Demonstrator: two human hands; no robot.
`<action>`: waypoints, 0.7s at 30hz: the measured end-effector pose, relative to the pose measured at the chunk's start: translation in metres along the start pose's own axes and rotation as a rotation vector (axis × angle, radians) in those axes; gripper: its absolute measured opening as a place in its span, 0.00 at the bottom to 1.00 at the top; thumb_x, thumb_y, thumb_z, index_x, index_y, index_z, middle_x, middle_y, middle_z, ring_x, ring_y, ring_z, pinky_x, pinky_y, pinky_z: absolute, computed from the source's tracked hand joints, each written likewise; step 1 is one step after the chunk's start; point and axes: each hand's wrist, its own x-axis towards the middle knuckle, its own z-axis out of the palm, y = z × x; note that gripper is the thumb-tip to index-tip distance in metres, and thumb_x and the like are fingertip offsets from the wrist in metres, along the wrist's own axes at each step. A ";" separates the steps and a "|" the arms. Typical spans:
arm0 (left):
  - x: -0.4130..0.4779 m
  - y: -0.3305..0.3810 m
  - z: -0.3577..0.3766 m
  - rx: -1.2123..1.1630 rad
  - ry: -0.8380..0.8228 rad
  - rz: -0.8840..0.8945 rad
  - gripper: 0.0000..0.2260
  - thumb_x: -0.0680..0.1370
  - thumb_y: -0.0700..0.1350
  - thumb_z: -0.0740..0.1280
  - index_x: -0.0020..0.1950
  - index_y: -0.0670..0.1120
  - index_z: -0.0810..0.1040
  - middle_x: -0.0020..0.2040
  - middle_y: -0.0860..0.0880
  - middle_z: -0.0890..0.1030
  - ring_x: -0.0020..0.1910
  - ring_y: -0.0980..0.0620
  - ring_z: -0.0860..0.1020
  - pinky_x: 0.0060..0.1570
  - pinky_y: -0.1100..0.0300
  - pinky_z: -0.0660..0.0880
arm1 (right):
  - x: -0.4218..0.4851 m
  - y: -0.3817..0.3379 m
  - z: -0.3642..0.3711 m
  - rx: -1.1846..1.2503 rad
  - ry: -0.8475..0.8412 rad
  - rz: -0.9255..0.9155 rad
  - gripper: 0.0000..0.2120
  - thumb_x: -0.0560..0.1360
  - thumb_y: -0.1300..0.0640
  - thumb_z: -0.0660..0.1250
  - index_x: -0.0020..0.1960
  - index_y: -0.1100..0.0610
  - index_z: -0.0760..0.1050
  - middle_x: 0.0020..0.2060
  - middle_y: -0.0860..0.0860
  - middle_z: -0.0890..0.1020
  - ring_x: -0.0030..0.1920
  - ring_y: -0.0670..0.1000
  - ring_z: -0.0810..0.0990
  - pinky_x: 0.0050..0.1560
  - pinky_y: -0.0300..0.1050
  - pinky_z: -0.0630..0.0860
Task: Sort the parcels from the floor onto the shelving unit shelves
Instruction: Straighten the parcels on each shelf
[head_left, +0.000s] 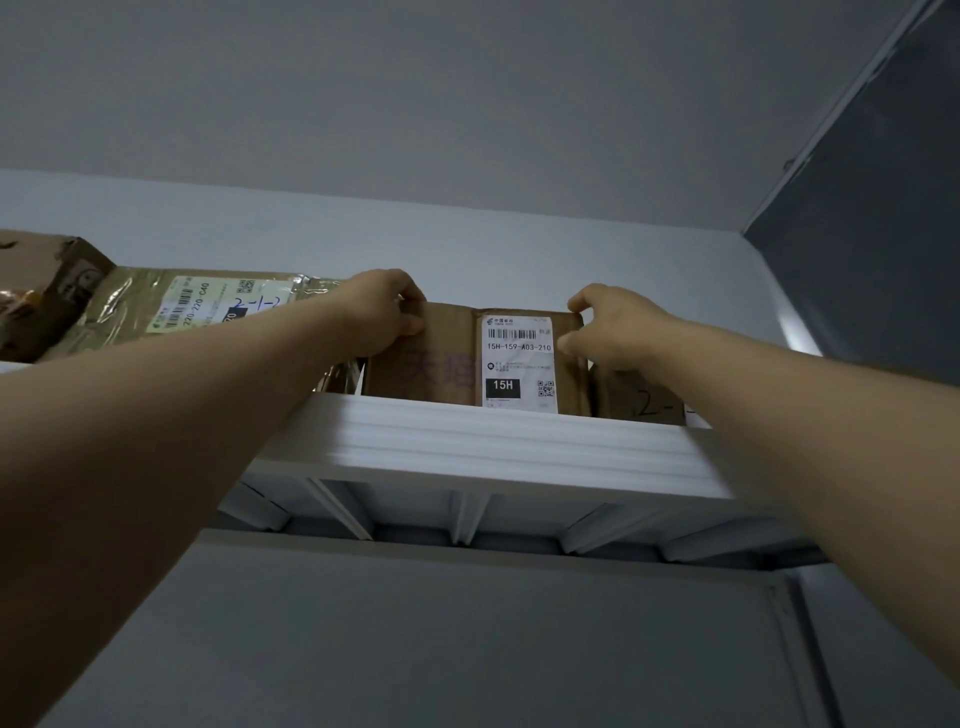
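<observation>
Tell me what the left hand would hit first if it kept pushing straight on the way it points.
The left hand already grips the cardboard parcel at its upper left corner. Beyond that, likely the grey wall behind the top shelf; the depth is unclear.

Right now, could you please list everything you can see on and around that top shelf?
Shelf: one, white, high up, seen from below.
Box: one, brown, white 15H label, standing at the shelf's front edge, held by both hands.
Taped parcel: one, brown under clear tape, white label, lying left of the box.
Corner box: one, brown, far left, partly cut off.
Marked box: one, brown, handwritten "2-", right of the held box, mostly hidden.
Wall: pale grey, behind.
Left hand: on the box's upper left corner.
Right hand: on its upper right corner.
</observation>
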 end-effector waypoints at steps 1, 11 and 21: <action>0.000 0.000 0.000 -0.003 0.005 -0.002 0.14 0.79 0.42 0.68 0.64 0.45 0.77 0.62 0.44 0.77 0.59 0.44 0.75 0.54 0.58 0.70 | -0.001 -0.001 -0.001 0.020 0.004 0.002 0.27 0.75 0.55 0.69 0.73 0.50 0.69 0.64 0.53 0.77 0.64 0.59 0.76 0.66 0.55 0.75; -0.009 0.003 0.004 0.224 0.025 0.082 0.15 0.79 0.41 0.65 0.66 0.47 0.77 0.62 0.46 0.79 0.61 0.45 0.76 0.54 0.60 0.69 | -0.005 0.007 0.016 0.008 -0.016 0.048 0.34 0.71 0.46 0.76 0.72 0.45 0.67 0.62 0.52 0.76 0.67 0.58 0.70 0.66 0.58 0.72; -0.007 -0.005 -0.006 0.345 0.175 -0.130 0.22 0.77 0.41 0.64 0.71 0.51 0.70 0.70 0.45 0.68 0.70 0.42 0.68 0.72 0.38 0.60 | -0.002 0.006 0.026 -0.043 -0.047 -0.003 0.32 0.71 0.46 0.77 0.71 0.45 0.67 0.57 0.49 0.79 0.67 0.58 0.69 0.68 0.61 0.69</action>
